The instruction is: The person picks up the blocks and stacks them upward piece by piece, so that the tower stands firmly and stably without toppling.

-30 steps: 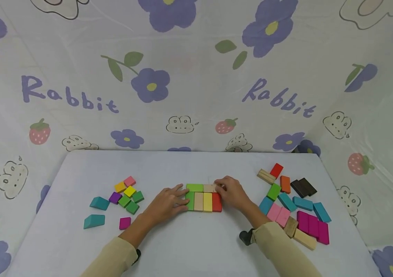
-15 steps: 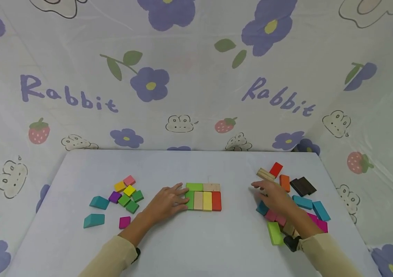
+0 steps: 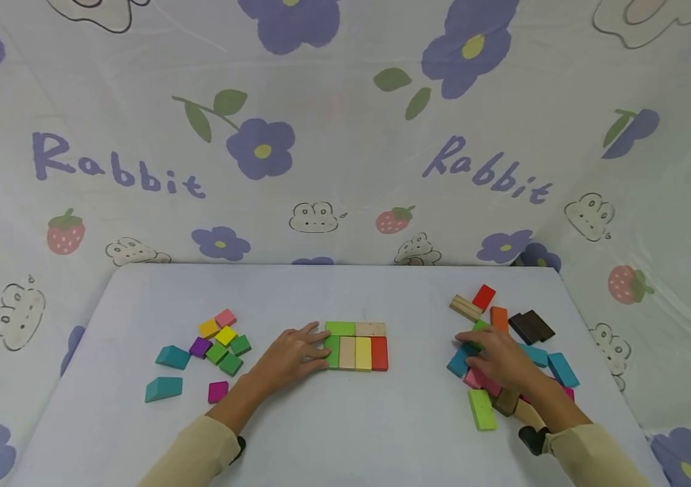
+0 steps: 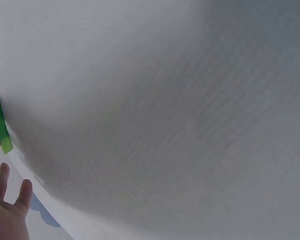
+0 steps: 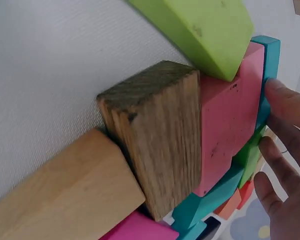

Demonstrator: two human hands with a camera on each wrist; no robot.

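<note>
One teal rectangular block (image 3: 457,364), long axis slanting away rightward, lies at the nearer right hand (image 3: 503,357), fingers loosely spread; the left hand (image 3: 290,354), fingers extended, touches a green rectangular block (image 3: 335,356).

Gap (image 3: 418,365) between block rectangle (image 3: 362,352) and right cluster (image 3: 536,356), left fingers (image 3: 319,353) barring rectangle's left

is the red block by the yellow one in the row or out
In: the red block ends the row of four, against the yellow block.
</note>
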